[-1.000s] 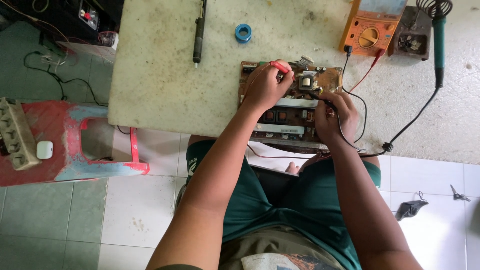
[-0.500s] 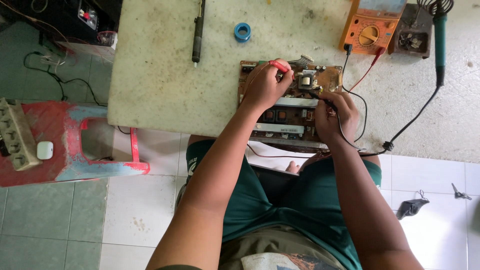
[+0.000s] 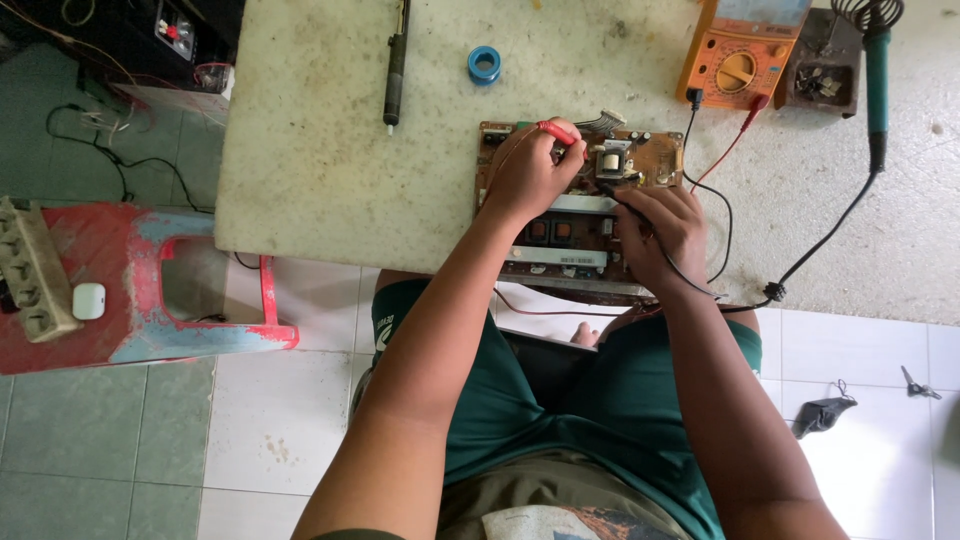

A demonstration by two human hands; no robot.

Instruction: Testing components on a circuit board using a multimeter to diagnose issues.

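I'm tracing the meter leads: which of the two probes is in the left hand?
The red probe, pinched in the left hand at the circuit board's top edge; the right hand holds the black probe.

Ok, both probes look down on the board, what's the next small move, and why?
Probably hold both tips steady and glance at the orange multimeter. The left hand holds the red probe and the right hand the black probe against the circuit board, and both leads run to it.

Pale worn tabletop (image 3: 330,170): circuit board (image 3: 640,160), orange multimeter (image 3: 742,60), blue tape roll (image 3: 484,64), desoldering pump (image 3: 397,62).
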